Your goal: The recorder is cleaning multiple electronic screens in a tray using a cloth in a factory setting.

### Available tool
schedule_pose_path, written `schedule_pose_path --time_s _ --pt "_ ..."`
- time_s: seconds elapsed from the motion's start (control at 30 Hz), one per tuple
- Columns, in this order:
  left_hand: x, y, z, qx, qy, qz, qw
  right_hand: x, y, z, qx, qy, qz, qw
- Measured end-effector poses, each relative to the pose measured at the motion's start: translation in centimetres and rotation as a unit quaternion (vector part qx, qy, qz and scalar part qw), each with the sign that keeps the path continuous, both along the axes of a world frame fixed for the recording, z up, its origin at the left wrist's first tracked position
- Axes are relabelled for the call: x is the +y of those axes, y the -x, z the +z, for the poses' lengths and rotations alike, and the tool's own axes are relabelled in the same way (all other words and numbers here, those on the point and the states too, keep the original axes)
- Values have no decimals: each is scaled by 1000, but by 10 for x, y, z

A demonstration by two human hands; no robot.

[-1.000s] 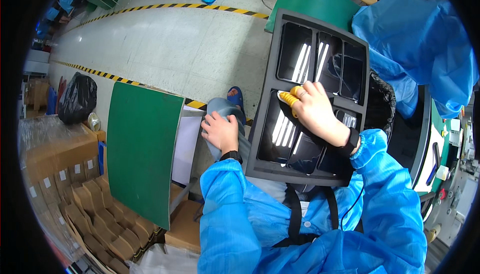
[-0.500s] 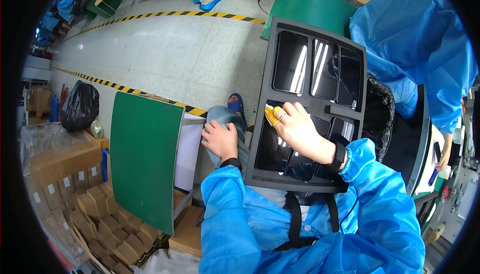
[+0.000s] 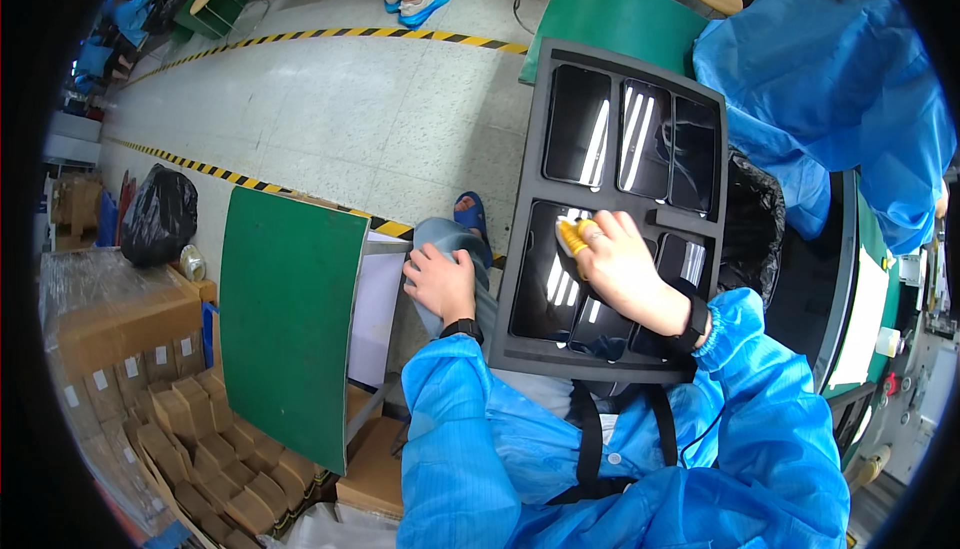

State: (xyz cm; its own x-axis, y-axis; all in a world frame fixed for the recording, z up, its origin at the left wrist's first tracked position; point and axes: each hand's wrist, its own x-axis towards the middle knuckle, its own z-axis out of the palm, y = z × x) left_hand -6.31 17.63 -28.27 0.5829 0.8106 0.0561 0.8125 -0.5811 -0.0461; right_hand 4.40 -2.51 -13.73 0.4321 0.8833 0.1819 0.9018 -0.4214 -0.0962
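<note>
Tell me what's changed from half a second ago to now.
Your right hand has moved rightward over the lower-left screen, its yellow-covered fingertips going from near that screen's upper left corner toward its upper right. The co-worker's hand has left the white sheet. Your left hand still rests on the knee, and the screens remain in the black tray.

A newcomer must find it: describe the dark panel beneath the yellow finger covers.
Start at the large black tray, right of the blue slipper. Of its two rows of dark panels, take the lower one. Yours is its leftmost panel, which alone lies beneath the yellow finger covers on the right grip.
</note>
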Motion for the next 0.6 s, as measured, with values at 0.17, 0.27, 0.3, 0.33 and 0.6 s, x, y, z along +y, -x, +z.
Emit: schedule_pose_path --time_s 0.17,0.27,0.3,0.33,0.6 --pt "-2 -1 0 3 6 1 1000 28 -9 -10 -39 -54 28 997" --pt "0 1 -3 -7 -11 -5 1000 22 0 2 0 -44 94 995" --pt "1 1 -3 -7 -9 -6 1000 15 7 7 36 -27 151 987" --pt "1 0 0 -2 -4 -5 1000 8 15 7 73 -18 208 975" --pt "-1 -2 -1 11 15 -3 1000 -23 11 15 194 -65 199 958"
